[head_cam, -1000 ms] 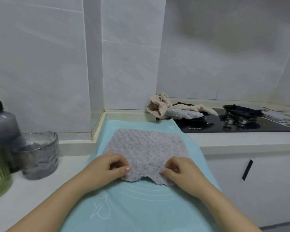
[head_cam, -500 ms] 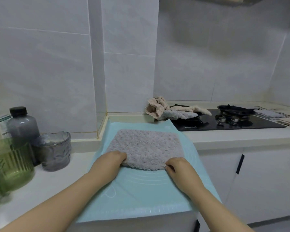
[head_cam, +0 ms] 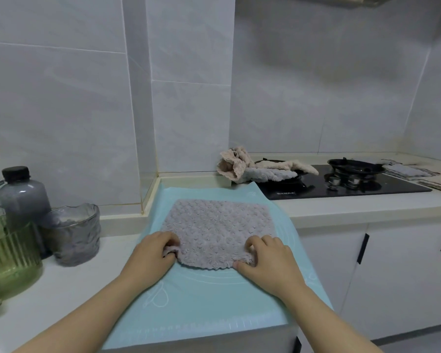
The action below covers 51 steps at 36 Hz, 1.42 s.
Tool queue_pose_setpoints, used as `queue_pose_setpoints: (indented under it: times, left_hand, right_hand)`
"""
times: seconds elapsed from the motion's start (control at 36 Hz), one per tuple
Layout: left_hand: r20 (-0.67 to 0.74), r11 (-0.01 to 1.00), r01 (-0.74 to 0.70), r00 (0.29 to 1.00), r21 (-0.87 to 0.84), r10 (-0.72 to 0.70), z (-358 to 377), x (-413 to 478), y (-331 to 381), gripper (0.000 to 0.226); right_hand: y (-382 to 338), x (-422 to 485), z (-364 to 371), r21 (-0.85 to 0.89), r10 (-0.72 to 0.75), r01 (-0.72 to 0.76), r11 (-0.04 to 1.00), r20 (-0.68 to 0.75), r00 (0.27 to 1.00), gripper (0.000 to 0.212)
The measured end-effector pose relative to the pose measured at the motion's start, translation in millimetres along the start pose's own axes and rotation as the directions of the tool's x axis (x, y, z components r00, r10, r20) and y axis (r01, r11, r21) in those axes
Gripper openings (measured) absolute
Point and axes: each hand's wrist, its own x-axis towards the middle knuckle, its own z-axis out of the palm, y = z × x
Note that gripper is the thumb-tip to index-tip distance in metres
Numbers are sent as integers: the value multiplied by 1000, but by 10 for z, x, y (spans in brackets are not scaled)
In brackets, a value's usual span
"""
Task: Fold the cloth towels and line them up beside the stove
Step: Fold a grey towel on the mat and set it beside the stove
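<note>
Grey towel [head_cam: 218, 233] is lying flat on the teal mat [head_cam: 209, 296] on the table, left of the stove [head_cam: 341, 186]. Left hand [head_cam: 152, 253] pinches its near-left corner, right hand [head_cam: 267, 258] pinches the near-right one.

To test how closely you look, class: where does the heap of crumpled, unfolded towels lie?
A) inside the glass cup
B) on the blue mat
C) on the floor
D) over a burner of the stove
D: the crumpled towels are heaped at the edge of the stove, draped over its nearer burner. The mat holds only the flat grey towel.
</note>
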Motion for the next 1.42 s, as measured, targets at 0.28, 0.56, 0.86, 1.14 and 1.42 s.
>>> queue_pose_setpoints:
  times: [0.28,0.56,0.86,1.14,1.42]
  left_hand:
    - [-66,989,-7,998,151,17,-32,-35,-5,26]
    - [174,975,-99,983,199,64,-496,-176,116,11]
    - [572,967,178,819,-181,-44,-1103,-414,334,10]
    - [359,750,439,889,-495,-283,-892,-78,187,17]
    - [0,897,392,916,-203,-400,-357,440,117,22]
  right_hand:
    - [41,-55,17,-5,59,-60,998,-144,988,40]
    - [199,-355,-428,18,-15,14,1000,68,998,23]
    - [179,-706,-980,300,-18,-139,944,468,884,22]
    - [215,-352,-826,700,252,-315,641,197,948,5]
    - [230,408,-305,703,512,-358,614,-10,859,40]
